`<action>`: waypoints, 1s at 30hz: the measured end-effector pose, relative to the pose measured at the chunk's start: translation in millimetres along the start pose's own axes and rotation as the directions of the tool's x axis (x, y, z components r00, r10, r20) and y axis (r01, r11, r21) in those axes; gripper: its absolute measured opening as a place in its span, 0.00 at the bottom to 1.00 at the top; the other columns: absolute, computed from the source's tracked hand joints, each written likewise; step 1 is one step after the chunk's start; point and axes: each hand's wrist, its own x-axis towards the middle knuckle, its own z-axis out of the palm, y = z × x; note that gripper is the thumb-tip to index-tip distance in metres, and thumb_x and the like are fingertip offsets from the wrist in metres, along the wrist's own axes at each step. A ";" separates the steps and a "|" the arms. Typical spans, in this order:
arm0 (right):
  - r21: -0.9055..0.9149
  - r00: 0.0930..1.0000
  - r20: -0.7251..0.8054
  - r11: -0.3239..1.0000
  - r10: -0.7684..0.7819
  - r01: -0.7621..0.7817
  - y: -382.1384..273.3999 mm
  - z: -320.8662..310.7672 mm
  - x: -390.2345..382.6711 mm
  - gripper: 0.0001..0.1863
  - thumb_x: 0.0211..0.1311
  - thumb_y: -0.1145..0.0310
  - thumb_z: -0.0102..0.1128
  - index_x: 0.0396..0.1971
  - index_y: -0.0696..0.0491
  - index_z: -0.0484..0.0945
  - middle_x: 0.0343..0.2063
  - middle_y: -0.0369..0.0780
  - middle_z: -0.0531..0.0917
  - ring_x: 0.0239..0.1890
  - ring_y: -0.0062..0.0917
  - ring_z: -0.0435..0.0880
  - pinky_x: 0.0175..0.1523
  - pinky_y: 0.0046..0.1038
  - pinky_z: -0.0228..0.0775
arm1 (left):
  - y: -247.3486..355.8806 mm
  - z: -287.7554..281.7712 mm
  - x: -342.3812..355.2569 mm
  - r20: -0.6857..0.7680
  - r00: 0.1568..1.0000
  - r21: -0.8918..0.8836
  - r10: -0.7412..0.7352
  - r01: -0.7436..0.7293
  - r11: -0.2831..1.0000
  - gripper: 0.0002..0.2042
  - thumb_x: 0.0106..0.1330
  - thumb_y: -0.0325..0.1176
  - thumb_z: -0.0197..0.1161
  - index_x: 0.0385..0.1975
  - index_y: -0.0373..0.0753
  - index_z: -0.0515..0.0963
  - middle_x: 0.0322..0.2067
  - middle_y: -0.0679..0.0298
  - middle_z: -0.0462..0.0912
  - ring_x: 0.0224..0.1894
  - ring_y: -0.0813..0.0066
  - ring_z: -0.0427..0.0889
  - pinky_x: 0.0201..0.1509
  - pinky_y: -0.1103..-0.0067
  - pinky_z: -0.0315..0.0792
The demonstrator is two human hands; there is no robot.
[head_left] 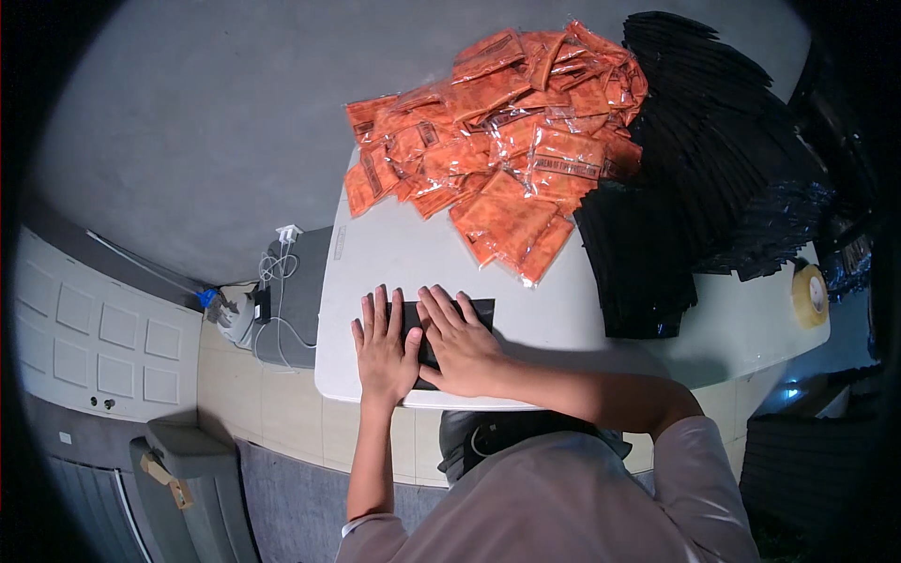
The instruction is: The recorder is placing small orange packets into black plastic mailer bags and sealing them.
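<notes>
A flat black folded piece, fabric or a bag, I cannot tell which (pixel 483 311), lies near the front edge of the white table (pixel 404 253). My left hand (pixel 380 352) rests flat at its left side, fingers stretched out and pointing away from me. Across its middle lies my right hand (pixel 460 349), palm down and fingers extended, with the thumb near the left hand's thumb. Neither hand grips anything. Much of the black piece is hidden under the hands.
Beyond my hands is a heap of orange packets in clear plastic (pixel 497 131). Large stacks of black folded pieces (pixel 704 159) spread along the right. A roll of clear tape (pixel 809 296) stands at the table's right edge. White cables (pixel 279 267) hang left of the table.
</notes>
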 end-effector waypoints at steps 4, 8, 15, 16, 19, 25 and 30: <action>0.057 0.999 -0.005 0.998 -0.036 0.036 6.0 -4.5 -1.8 0.54 0.69 0.38 0.56 0.75 0.71 0.55 0.80 0.58 0.50 0.84 0.47 0.42 0.84 0.53 0.34 | -0.9 2.4 -0.3 -0.021 0.999 -0.021 -0.039 0.038 0.999 0.32 0.82 0.55 0.42 0.82 0.51 0.56 0.83 0.58 0.48 0.85 0.51 0.42 0.84 0.49 0.40; 0.276 0.994 -0.056 0.956 -0.089 0.101 27.9 -38.0 5.7 0.45 0.70 0.50 0.64 0.73 0.69 0.61 0.74 0.59 0.63 0.79 0.51 0.59 0.81 0.48 0.52 | 1.1 5.1 2.0 -0.081 0.993 -0.095 -0.083 0.075 0.993 0.29 0.81 0.52 0.47 0.79 0.50 0.63 0.82 0.57 0.52 0.84 0.50 0.46 0.83 0.50 0.44; -0.161 0.885 -0.415 0.940 0.213 -0.302 115.0 -56.4 27.0 0.32 0.70 0.61 0.65 0.66 0.66 0.72 0.71 0.55 0.72 0.74 0.50 0.69 0.77 0.45 0.62 | 9.6 1.2 -1.0 -0.194 0.970 -0.207 -0.149 0.108 0.972 0.24 0.78 0.43 0.57 0.71 0.47 0.73 0.79 0.52 0.61 0.81 0.46 0.55 0.83 0.53 0.49; -0.136 0.893 -0.355 0.930 0.275 -0.340 120.7 -53.5 27.9 0.30 0.71 0.60 0.63 0.65 0.66 0.74 0.70 0.55 0.73 0.74 0.50 0.69 0.77 0.46 0.61 | 7.2 1.2 -2.7 -0.207 0.969 -0.202 -0.136 0.094 0.975 0.23 0.78 0.42 0.57 0.71 0.47 0.73 0.78 0.52 0.62 0.81 0.46 0.56 0.83 0.54 0.49; -0.262 0.930 -0.321 0.926 0.181 -0.271 128.4 -50.8 29.6 0.24 0.69 0.67 0.59 0.59 0.68 0.78 0.65 0.56 0.77 0.70 0.52 0.75 0.72 0.44 0.68 | 5.8 5.3 -2.2 -0.206 0.969 -0.221 -0.136 0.089 0.971 0.23 0.78 0.38 0.56 0.71 0.47 0.73 0.78 0.52 0.62 0.81 0.47 0.56 0.83 0.53 0.49; 0.062 0.915 -0.370 0.987 0.159 -0.147 89.6 -110.4 15.4 0.17 0.74 0.67 0.56 0.52 0.64 0.83 0.29 0.51 0.88 0.33 0.38 0.91 0.43 0.40 0.82 | 4.6 3.6 -5.6 -0.215 0.966 -0.239 -0.145 0.091 0.967 0.23 0.76 0.33 0.55 0.71 0.46 0.73 0.78 0.51 0.63 0.81 0.46 0.57 0.83 0.54 0.50; 0.827 0.869 -0.353 0.551 0.347 0.116 140.8 -117.1 25.5 0.18 0.78 0.65 0.60 0.53 0.67 0.81 0.42 0.44 0.89 0.46 0.20 0.86 0.53 0.26 0.76 | 6.6 3.4 -2.3 -0.225 0.964 -0.262 -0.141 0.079 0.962 0.24 0.75 0.28 0.53 0.71 0.45 0.73 0.77 0.51 0.63 0.80 0.46 0.57 0.83 0.55 0.50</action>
